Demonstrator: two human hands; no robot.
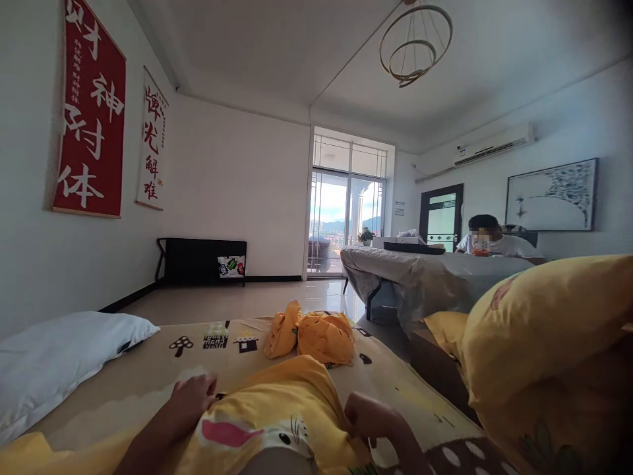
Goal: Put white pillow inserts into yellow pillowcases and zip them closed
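A yellow pillowcase (291,402) printed with a white rabbit with a pink ear lies close in front of me, with soft folds and its far edge raised. At its left edge, my left hand (194,397) is closed with curled fingers, gripping the fabric. My right hand (372,417) makes a fist against the opposite edge, its fingertips partly hidden, and pinches the cloth there. Beyond the pillowcase, two bunched orange cloth bundles (326,338) rest on the cream printed bed sheet (148,369).
A white pillow (64,363) lies at the left. Large yellow pillows (548,323) are piled at the right. Past the bed stands a table under a plastic cover (420,270), with a black tray (414,248) on it. Behind that table is a person (509,246).
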